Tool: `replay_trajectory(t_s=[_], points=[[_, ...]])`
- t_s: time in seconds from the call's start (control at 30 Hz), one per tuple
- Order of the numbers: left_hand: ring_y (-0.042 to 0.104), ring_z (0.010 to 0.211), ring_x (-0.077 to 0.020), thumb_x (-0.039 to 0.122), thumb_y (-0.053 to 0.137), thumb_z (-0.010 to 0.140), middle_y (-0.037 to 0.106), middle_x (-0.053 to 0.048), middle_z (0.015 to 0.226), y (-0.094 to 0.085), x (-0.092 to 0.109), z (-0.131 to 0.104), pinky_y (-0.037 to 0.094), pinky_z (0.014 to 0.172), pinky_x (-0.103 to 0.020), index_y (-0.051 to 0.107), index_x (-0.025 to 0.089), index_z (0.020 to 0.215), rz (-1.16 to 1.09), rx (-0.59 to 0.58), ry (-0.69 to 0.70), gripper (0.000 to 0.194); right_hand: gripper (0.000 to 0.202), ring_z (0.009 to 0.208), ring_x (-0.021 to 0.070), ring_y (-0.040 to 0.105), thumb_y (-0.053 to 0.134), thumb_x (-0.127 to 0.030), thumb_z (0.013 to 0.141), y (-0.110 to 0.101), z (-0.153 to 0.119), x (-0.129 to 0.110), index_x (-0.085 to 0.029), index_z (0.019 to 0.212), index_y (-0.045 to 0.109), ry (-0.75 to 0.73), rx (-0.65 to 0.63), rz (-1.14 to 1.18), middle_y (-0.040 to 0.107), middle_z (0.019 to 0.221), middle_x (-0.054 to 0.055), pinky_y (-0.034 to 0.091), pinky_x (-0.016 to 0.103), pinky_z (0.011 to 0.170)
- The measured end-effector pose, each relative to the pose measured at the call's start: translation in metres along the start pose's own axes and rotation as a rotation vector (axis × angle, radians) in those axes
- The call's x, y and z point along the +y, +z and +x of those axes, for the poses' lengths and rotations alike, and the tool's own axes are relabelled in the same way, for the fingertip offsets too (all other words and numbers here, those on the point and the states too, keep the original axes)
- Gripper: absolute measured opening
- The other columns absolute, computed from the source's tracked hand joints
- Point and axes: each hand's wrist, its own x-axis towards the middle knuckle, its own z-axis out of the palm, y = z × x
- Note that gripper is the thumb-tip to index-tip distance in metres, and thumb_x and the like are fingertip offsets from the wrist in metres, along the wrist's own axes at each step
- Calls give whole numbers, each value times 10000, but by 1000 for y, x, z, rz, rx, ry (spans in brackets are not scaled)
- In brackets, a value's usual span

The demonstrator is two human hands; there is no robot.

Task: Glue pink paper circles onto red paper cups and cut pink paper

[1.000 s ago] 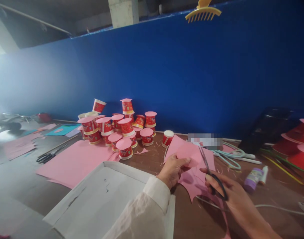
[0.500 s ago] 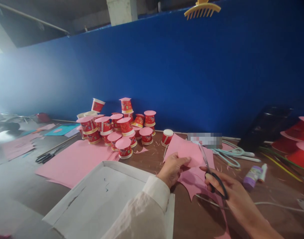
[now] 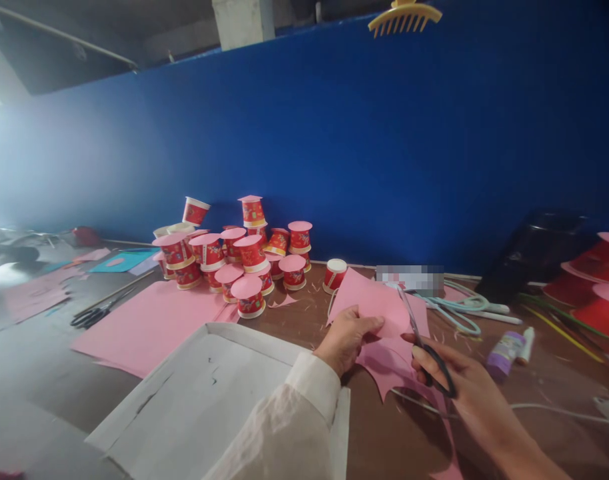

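My left hand (image 3: 345, 340) pinches a sheet of pink paper (image 3: 384, 308) between thumb and fingers. Black-handled scissors (image 3: 437, 370) are in my right hand (image 3: 459, 380), its fingers through the loops. The blades reach up across the right part of the sheet. Below and behind it, jagged pink paper scraps (image 3: 384, 375) lie on the brown table, one strip trailing toward the front edge. An upside-down red paper cup (image 3: 335, 277) with a white base stands just beyond the sheet.
Red cups (image 3: 249, 303) topped with pink discs are piled left of centre. Pink sheets (image 3: 149, 320) lie beside a white box lid (image 3: 234, 380). More scissors (image 3: 99, 312) rest farther left. At right are a glue stick (image 3: 505, 353), a pale cable (image 3: 464, 303) and a dark cylinder (image 3: 534, 253).
Very little differs. The scissor handles in my right hand have drawn closer together, while my left hand holds the pink paper in the same place.
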Motion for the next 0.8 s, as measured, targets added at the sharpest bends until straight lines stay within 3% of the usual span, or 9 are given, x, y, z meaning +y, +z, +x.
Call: replay_trajectory(t_s=[0.23,0.57,0.8], points=[[637,666,-145,448,1058,448,679,-25,720,-2,-6,3,521,702,-296,675,160,766,-6,4,23,575,729,705,217,646,840,-738,694,-3,-2,0,-169,1146,898,-29,-4,-26,711,692,46,527,323,675],[670,670,-175,473,1065,420,725,-51,755,-2,-8,5,530,687,-311,733,139,866,-37,-2,3,648,689,687,211,631,845,-699,682,-5,0,-1,-178,1129,909,-57,8,-97,704,680,33,520,326,681],[661,650,-172,460,1060,404,730,-61,747,-1,-11,8,531,663,-306,732,139,829,-56,21,7,626,699,654,195,579,842,-706,671,-4,-1,-2,-171,1116,910,-51,25,-100,657,646,17,508,336,677]])
